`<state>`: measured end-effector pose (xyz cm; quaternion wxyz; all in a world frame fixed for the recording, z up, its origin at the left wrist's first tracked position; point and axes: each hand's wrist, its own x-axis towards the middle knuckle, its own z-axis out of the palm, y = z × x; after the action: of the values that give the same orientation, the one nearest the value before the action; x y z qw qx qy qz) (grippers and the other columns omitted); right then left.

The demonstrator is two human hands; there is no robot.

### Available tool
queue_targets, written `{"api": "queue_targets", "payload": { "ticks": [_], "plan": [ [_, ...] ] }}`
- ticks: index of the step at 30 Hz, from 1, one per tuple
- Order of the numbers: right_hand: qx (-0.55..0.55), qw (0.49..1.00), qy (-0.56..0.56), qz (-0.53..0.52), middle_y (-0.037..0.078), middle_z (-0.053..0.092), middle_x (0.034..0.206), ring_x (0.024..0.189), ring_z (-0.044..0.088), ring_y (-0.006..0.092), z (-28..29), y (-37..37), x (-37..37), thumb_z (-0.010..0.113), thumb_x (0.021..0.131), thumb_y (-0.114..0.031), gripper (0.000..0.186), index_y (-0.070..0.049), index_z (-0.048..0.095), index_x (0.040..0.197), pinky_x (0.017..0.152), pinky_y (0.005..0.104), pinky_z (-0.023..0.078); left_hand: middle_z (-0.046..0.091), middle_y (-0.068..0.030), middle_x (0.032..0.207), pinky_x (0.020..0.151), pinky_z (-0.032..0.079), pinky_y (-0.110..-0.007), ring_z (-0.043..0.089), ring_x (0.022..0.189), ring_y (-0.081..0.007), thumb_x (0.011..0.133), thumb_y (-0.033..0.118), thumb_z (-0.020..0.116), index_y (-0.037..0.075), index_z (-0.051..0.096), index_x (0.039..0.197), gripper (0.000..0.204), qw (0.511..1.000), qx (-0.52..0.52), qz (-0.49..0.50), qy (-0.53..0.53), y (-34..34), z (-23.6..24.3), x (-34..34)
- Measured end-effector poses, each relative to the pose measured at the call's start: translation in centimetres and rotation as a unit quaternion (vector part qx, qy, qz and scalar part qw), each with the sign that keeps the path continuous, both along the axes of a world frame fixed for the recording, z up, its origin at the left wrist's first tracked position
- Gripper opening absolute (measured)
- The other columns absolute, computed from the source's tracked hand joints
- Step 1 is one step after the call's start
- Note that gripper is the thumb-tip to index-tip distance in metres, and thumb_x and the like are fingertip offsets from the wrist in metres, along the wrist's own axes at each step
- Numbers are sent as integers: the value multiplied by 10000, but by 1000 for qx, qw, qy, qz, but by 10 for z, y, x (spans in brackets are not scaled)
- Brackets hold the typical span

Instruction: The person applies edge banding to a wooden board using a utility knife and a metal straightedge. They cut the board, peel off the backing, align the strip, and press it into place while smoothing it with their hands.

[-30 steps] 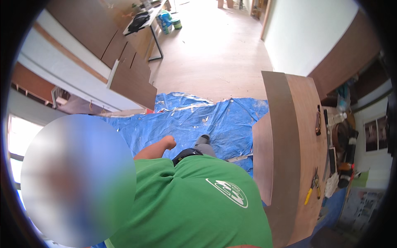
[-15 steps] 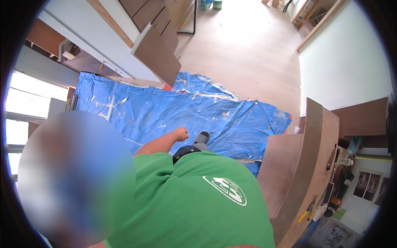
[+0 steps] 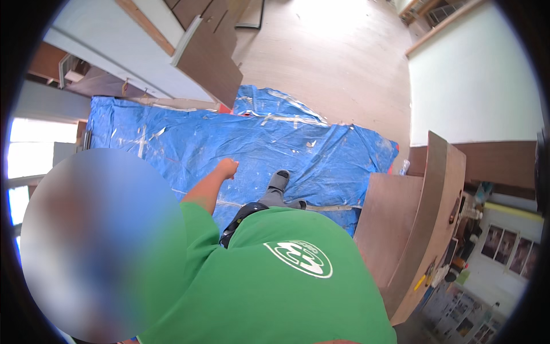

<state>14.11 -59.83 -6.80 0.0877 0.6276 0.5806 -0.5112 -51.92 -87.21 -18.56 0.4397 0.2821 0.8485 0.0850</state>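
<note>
My left hand (image 3: pixel 227 168) hangs out ahead of my green shirt (image 3: pixel 275 269), over the blue tarp (image 3: pixel 200 137) on the floor. Its fingers are curled in, and nothing shows sticking out of them. It touches nothing that I can see. Beyond the shirt's front edge, one of my feet in a grey open-toed slipper (image 3: pixel 279 179) is on the tarp. My right hand is out of view; only a sliver of skin shows at the lower edge. A round blur hides the lower left.
At the right stands a brown wooden panel unit (image 3: pixel 395 212), with tools such as yellow-handled pliers (image 3: pixel 421 281) along its far side. A brown board end (image 3: pixel 212 69) juts out at the upper left. Bare floor (image 3: pixel 338 63) runs ahead beside a pale wall (image 3: pixel 475 80).
My left hand has swung forward and left in the view, with more forearm showing. The slippered foot shows farther out from under the shirt. The surroundings have shifted slightly.
</note>
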Motion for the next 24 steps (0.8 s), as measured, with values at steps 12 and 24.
{"api": "queue_targets", "payload": {
  "ticks": [12,24],
  "plan": [
    [-98,986,36,-130,32,650,855,675,615,153,-24,-12,-54,616,968,-292,326,-98,596,1229,572,322,496,712,-164,1044,869,529,-411,677,980,-311,849,354,722,59,684,1139,415,984,143,77,72,-1,115,-39],
    [-13,999,-29,-7,45,671,847,692,618,145,-154,-35,-89,646,955,-282,307,-53,648,1159,611,299,497,624,-321,1214,1004,484,-452,599,1173,-437,798,438,757,-118,569,1203,714,822,99,431,358,67,157,-423]
  ]
}}
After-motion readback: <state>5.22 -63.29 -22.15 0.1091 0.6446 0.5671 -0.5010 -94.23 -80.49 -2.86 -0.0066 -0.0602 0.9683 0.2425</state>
